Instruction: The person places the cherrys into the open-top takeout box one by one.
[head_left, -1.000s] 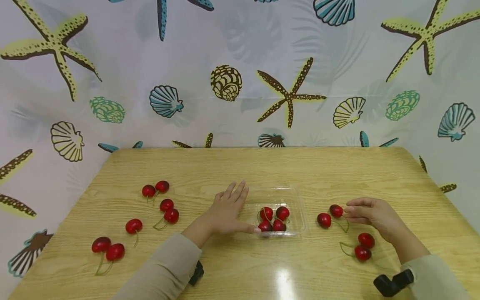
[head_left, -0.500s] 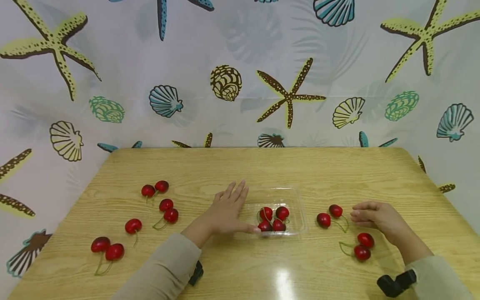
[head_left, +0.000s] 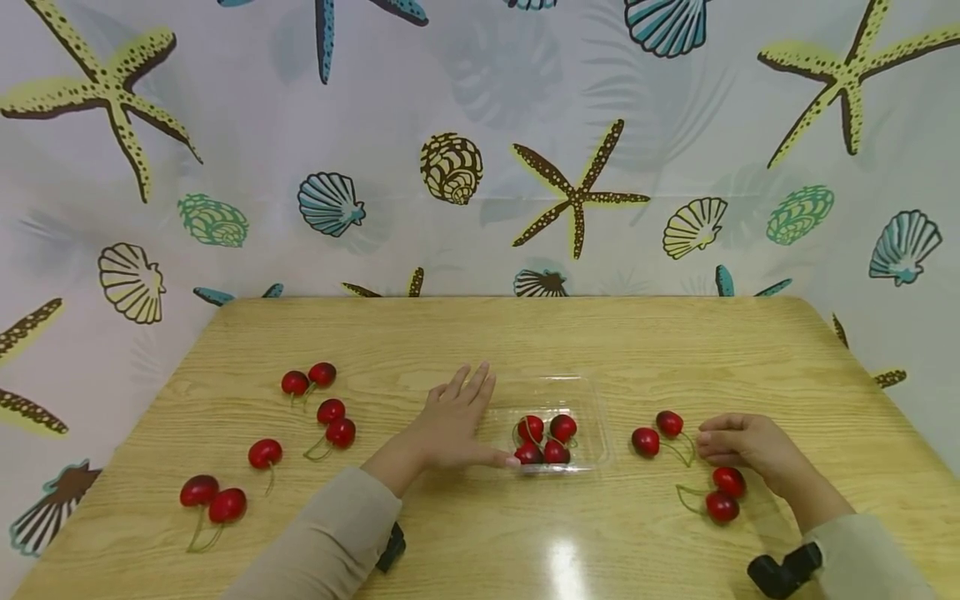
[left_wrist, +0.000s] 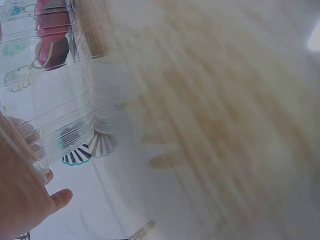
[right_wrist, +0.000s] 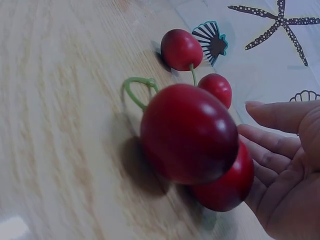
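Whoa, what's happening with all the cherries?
A person's left hand rests against a clear plastic box, which has four cherries in it. The right hand is next to two pairs of cherries on the table, and it doesn't seem to be holding any. Seven loose cherries lie over on the left side.

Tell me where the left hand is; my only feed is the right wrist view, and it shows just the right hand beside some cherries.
Observer: In the head view, the left hand is at the left edge of a clear tray, fingers spread.
Operator: Understood, that tray is outside my picture. Is anything in it?
Observer: Yes, four cherries show inside it.
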